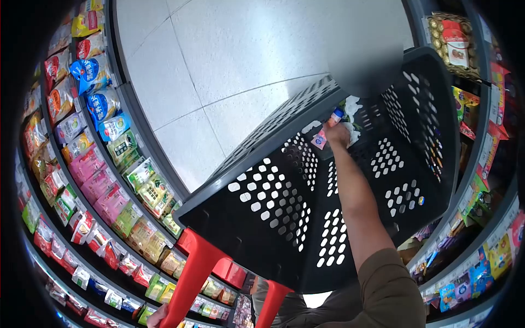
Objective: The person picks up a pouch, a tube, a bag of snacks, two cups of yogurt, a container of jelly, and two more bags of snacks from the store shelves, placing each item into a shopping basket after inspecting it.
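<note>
My right hand (337,134) reaches deep into a black perforated shopping basket (262,240), its fingers closed and partly hidden. A small pink packet (319,140) is against the fingers on their left side. Just above them lies a container with a blue cap (337,113), too small to name. White crumpled-looking packaging (352,106) lies around it at the basket's far end. At the lower left edge, my left hand (157,317) is wrapped round the red handle frame (191,273) of the basket; only part of that hand shows.
Shelves of bagged snacks (101,104) curve along the left. On the right, another shelf carries boxed gold-wrapped chocolates (454,46) and colourful bags (465,284). Pale floor tiles (229,54) lie ahead. A dark blur (369,65) covers part of the view above the basket's far end.
</note>
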The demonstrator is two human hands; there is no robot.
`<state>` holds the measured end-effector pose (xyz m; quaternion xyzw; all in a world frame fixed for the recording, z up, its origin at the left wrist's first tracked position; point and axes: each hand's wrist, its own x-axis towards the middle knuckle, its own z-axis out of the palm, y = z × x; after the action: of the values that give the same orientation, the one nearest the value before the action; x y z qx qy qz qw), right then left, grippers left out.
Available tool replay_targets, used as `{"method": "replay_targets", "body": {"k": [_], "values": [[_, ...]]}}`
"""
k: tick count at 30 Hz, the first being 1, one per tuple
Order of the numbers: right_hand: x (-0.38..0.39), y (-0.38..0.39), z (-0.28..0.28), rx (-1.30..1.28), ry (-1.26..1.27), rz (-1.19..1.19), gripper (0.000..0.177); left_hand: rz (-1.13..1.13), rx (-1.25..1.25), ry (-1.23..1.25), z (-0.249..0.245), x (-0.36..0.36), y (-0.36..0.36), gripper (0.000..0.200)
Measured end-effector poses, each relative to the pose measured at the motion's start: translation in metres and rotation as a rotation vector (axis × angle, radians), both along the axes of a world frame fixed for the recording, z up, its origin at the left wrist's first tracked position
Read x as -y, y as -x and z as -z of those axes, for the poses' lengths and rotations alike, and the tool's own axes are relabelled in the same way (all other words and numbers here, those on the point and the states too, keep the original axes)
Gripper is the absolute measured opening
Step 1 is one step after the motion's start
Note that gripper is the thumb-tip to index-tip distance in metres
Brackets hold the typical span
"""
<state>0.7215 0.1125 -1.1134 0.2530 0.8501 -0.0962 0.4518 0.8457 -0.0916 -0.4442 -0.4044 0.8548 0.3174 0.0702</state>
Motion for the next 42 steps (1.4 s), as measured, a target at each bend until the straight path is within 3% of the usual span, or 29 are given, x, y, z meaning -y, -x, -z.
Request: {"method": "replay_targets", "body": {"k": [1,3,6,9,12,15,16,17,18,19,22,26,28,30,32,34,37,38,42], "values": [[-0.002,0.004,-0.009,-0.034,0.041,-0.038,0.071,-0.011,-0.004,-0.014,0.0,0.0,0.001,0.016],[-0.007,0.011,-0.027,-0.125,0.089,-0.03,0.053,-0.062,-0.012,-0.032,-0.001,-0.003,0.003,0.014],[-0.023,0.005,-0.068,-0.295,0.196,0.006,0.043,0.075,-0.029,0.061,0.003,-0.01,0.023,0.024],[-0.039,0.036,-0.165,-0.408,0.38,0.14,0.037,-0.029,-0.018,-0.004,0.001,-0.002,0.003,0.015],[-0.063,0.058,-0.245,-0.415,0.612,0.324,0.037,0.047,-0.077,-0.1,-0.001,0.008,-0.004,0.015],[-0.077,0.075,-0.357,-0.483,0.939,0.482,0.023,0.291,0.006,0.059,-0.027,0.006,0.017,0.039],[-0.08,0.074,-0.395,-0.654,1.058,0.41,0.025,0.39,-0.031,0.157,-0.036,0.0,0.025,0.052],[-0.086,0.07,-0.418,-0.508,1.212,0.445,0.027,0.423,-0.137,0.15,-0.047,-0.005,0.032,0.051],[-0.088,0.076,-0.486,-0.473,1.305,0.449,0.031,0.467,-0.249,0.132,-0.058,-0.01,0.041,0.05],[-0.088,0.068,-0.524,-0.535,1.255,0.404,0.028,0.497,-0.392,0.038,-0.066,-0.016,0.05,0.049],[-0.086,0.035,-0.654,-0.573,1.353,0.172,0.028,0.378,-0.419,-0.686,-0.086,-0.04,0.075,0.036],[-0.091,-0.035,-0.797,-0.613,1.374,-0.124,0.034,0.328,0.013,-1.393,-0.115,-0.062,0.089,0.044],[-0.098,-0.068,-0.854,-0.595,1.262,-0.124,0.041,0.383,0.107,-1.573,-0.126,-0.064,0.084,0.042],[-0.112,-0.099,-0.886,-0.602,1.18,-0.166,0.046,0.647,0.084,-1.451,-0.141,-0.063,0.077,0.035],[-0.126,-0.125,-0.914,-0.613,1.109,-0.182,0.05,0.683,0.104,-1.453,-0.171,-0.074,0.071,0.028],[-0.15,-0.148,-0.929,-0.614,1.034,-0.188,0.053,0.904,0.228,-1.412,-0.19,-0.089,0.063,0.024],[-0.201,-0.181,-0.943,-0.7,1.007,-0.061,0.045,0.819,0.196,-1.405,-0.22,-0.125,0.04,0.024],[-0.217,-0.192,-0.948,-0.86,0.952,-0.02,0.035,0.783,0.165,-1.436,-0.233,-0.138,0.032,0.024],[-0.245,-0.219,-0.967,-1.224,0.923,0.797,0.027,0.697,0.052,-1.712,-0.27,-0.192,-0.001,0.032]]}}
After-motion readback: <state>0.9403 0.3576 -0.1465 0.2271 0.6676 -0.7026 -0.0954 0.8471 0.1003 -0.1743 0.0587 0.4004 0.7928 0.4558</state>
